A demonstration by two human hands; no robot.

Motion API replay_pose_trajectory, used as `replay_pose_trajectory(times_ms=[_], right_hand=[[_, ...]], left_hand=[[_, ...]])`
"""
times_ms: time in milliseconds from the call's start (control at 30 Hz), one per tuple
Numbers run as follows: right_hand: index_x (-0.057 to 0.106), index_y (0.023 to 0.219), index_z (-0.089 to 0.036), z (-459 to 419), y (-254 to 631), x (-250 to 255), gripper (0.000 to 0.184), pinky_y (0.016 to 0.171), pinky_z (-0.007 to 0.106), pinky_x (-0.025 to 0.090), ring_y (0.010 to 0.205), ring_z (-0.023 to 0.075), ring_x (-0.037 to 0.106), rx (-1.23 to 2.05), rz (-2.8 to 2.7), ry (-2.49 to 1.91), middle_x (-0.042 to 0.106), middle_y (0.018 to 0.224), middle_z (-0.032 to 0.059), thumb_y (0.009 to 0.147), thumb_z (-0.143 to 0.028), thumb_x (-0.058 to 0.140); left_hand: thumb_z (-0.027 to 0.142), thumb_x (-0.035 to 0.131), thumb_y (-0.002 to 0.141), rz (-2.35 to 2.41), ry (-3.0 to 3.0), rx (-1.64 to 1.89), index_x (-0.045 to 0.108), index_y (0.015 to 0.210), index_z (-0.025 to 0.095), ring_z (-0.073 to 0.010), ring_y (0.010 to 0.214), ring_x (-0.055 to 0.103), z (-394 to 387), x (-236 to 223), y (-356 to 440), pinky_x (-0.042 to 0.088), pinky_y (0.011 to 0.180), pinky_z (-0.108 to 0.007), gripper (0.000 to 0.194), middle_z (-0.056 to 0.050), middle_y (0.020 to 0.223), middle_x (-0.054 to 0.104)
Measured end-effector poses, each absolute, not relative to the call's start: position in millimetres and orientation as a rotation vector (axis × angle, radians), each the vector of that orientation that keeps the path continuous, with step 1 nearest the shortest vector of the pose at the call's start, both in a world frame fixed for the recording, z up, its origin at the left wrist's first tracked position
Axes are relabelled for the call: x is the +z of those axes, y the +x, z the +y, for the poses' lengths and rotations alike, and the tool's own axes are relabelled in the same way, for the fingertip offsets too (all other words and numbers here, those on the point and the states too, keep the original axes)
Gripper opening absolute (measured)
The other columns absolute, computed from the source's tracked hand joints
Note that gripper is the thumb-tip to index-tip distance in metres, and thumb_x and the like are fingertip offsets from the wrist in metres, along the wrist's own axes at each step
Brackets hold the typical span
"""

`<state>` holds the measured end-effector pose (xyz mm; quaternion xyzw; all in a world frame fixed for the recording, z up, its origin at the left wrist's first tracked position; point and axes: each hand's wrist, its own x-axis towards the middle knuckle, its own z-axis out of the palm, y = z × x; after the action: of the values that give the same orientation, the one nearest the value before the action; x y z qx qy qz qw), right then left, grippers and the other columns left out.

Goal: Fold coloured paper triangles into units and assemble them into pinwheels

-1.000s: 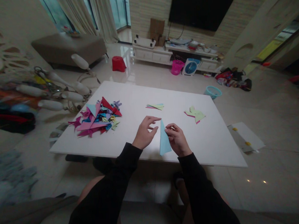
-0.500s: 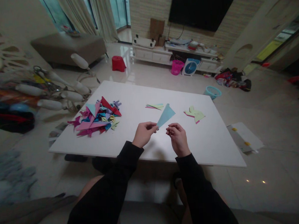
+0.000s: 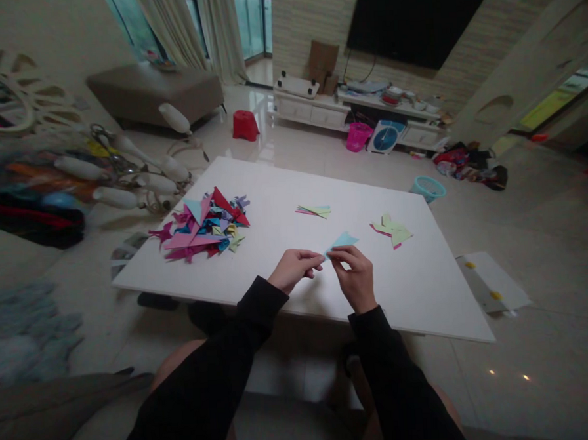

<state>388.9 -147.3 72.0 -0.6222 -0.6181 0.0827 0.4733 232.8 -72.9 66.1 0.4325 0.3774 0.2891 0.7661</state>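
A light blue folded paper [image 3: 345, 239] is held above the white table [image 3: 267, 182], near its front edge. My left hand [image 3: 296, 269] pinches its narrow near end between thumb and fingers. From the other side my right hand [image 3: 355, 276] has its fingers closed on the paper close to the same end, covering part of it. Beyond the hands lies a small stack of folded paper strips [image 3: 314, 211] in green, pink and blue. To the right rest yellow-green folded papers with pink edges [image 3: 393, 230].
A heap of colourful folded paper pieces [image 3: 205, 226] covers the table's left part. A lamp with white shades [image 3: 157, 182] stands by the left edge. Past the table are a red stool [image 3: 245, 125], a blue basket [image 3: 428, 188] and a pink bin [image 3: 358, 136].
My right hand has moved in from beside the paper and closed on it. The blue paper has tilted and shows less of its face. The whole view has shifted slightly.
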Motion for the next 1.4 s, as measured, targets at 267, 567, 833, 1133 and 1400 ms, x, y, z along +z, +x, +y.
replay_pose_trajectory(times_ms=[267, 567, 833, 1133, 1400], right_hand=[[0.080, 0.092, -0.026, -142, 395, 60, 0.015, 0.077, 0.038, 0.055, 0.087, 0.0215, 0.066, 0.001, -1.614, -1.539, 0.075, 0.092, 0.0054, 0.092, -0.021, 0.065], [0.077, 0.095, -0.021, -132, 417, 46, 0.013, 0.075, 0.037, 0.057, 0.095, 0.0231, 0.067, -0.201, -1.520, -1.601, 0.075, 0.098, 0.0082, 0.094, -0.026, 0.065], [0.076, 0.100, -0.019, -99, 417, 19, 0.021, 0.082, 0.037, 0.057, 0.089, 0.0223, 0.073, -0.186, -1.686, -1.664, 0.077, 0.098, 0.0093, 0.097, -0.030, 0.058], [0.074, 0.115, -0.015, 69, 425, 8, 0.037, 0.105, 0.039, 0.047, 0.113, 0.0268, 0.069, -0.134, -1.885, -2.119, 0.075, 0.120, 0.0145, 0.096, -0.024, 0.043], [0.063, 0.123, -0.009, 126, 413, -52, 0.038, 0.106, 0.038, 0.041, 0.124, 0.0282, 0.056, -0.025, -1.886, -2.404, 0.065, 0.128, 0.0210, 0.093, -0.020, 0.042]], left_hand=[[0.021, 0.079, 0.076, 0.828, 1.008, 0.568, 0.074, 0.088, 0.006, -0.0054, 0.047, 0.050, -71, 66, 222, 0.039, 0.049, -0.020, 0.019, -0.007, 0.067, 0.070], [0.014, 0.065, 0.079, 0.847, 1.452, 0.505, 0.069, 0.105, 0.013, -0.0116, 0.054, 0.058, -70, 75, 207, 0.047, 0.059, -0.025, 0.026, -0.002, 0.068, 0.069], [0.021, 0.050, 0.090, 1.023, 2.231, 0.482, 0.070, 0.111, 0.022, -0.0270, 0.093, 0.072, -64, 83, 200, 0.056, 0.083, -0.039, 0.029, -0.009, 0.097, 0.075], [0.016, 0.050, 0.088, 0.773, 2.390, 0.061, 0.072, 0.106, 0.013, -0.0316, 0.098, 0.074, -77, 83, 193, 0.060, 0.081, -0.041, 0.028, -0.017, 0.103, 0.075], [0.014, 0.052, 0.090, 0.887, 2.287, -0.035, 0.071, 0.105, 0.012, -0.0319, 0.101, 0.072, -71, 88, 192, 0.058, 0.086, -0.045, 0.025, -0.016, 0.107, 0.074]])
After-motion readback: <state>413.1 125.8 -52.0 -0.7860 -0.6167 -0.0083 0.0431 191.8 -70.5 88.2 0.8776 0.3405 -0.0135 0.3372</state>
